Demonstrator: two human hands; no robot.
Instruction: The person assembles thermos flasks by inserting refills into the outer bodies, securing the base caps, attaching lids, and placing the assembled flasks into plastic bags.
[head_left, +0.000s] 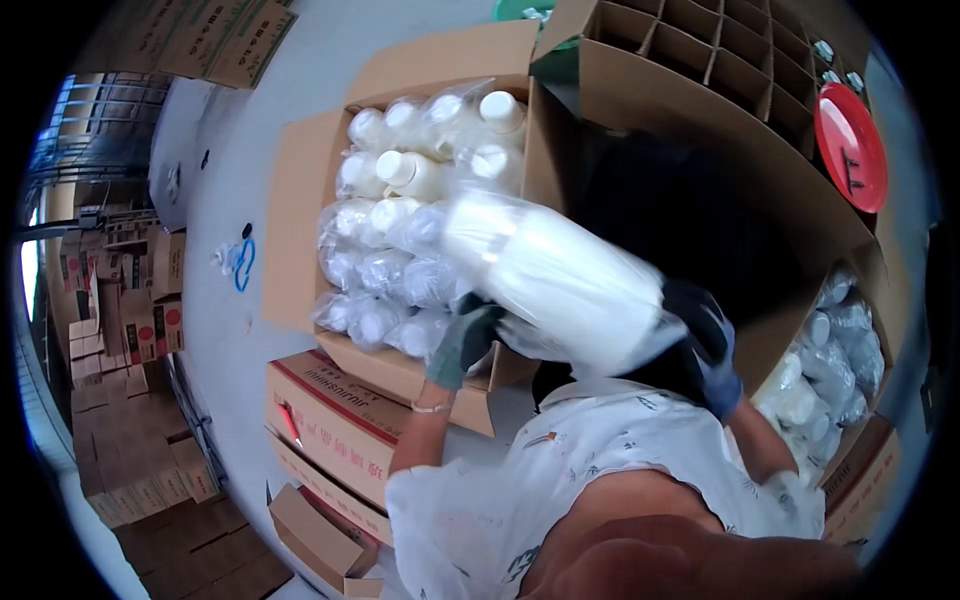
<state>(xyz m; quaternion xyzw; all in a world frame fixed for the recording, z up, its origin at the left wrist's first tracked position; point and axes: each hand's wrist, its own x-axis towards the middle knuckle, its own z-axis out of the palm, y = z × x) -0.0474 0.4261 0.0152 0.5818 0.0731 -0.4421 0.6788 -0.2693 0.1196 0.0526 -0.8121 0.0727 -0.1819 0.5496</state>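
Note:
A large white bottle (565,275) in clear plastic wrap lies slanted in front of me, slightly smeared by motion. My right hand (705,335), in a dark glove, grips its lower end. At the bottle's near side, my left hand (468,338) in a grey-green glove has its fingers curled against the wrap; the fingertips are partly hidden. Just beyond it stands an open cardboard box (300,220) holding rows of plastic-wrapped white bottles (410,172). Several of their caps face up.
At the right, another open carton holds wrapped bottles (815,390). A divided carton (690,45) and a red plastic lid-like dish (850,147) are at the upper right. Printed cartons (340,415) with a red cutter (290,424) sit at lower left. Stacked boxes (130,420) line the far left.

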